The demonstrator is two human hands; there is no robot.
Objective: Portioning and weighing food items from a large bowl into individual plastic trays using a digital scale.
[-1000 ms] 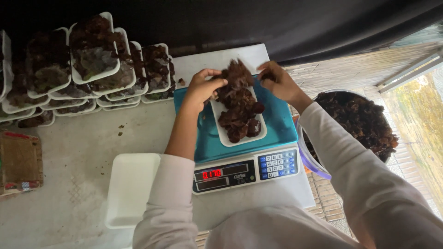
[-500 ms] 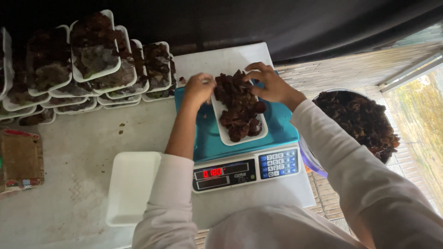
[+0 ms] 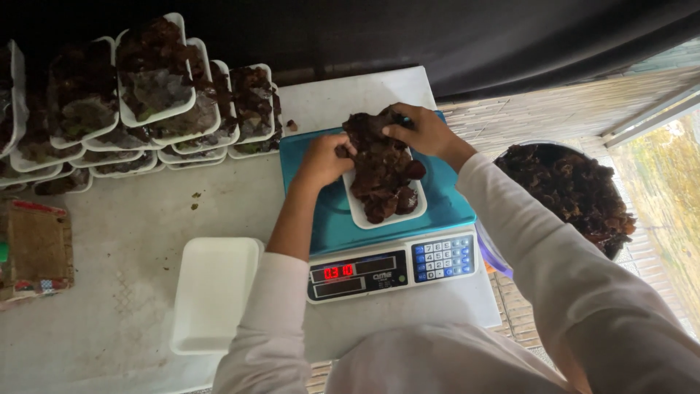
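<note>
Both hands work a heap of dark wood-ear mushrooms [image 3: 383,171] piled in a white foam tray [image 3: 362,217] on the teal platform of a digital scale [image 3: 386,219], at the table's right edge. The left hand [image 3: 324,159] pinches the heap's left side, the right hand [image 3: 423,131] grips its far end — fingers curled into the mushrooms. An empty white tray [image 3: 211,292] lies near the front edge, filled trays [image 3: 153,95] are stacked along the back-left, and a bowl of mushrooms [image 3: 569,190] stands just off the right edge.

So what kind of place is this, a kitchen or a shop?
Probably a small food-packing spot, not a kitchen. Both hands, left and right, pile dark mushrooms on a tray on a scale. Filled trays are stacked nearby, and a bowl holds more.
</note>
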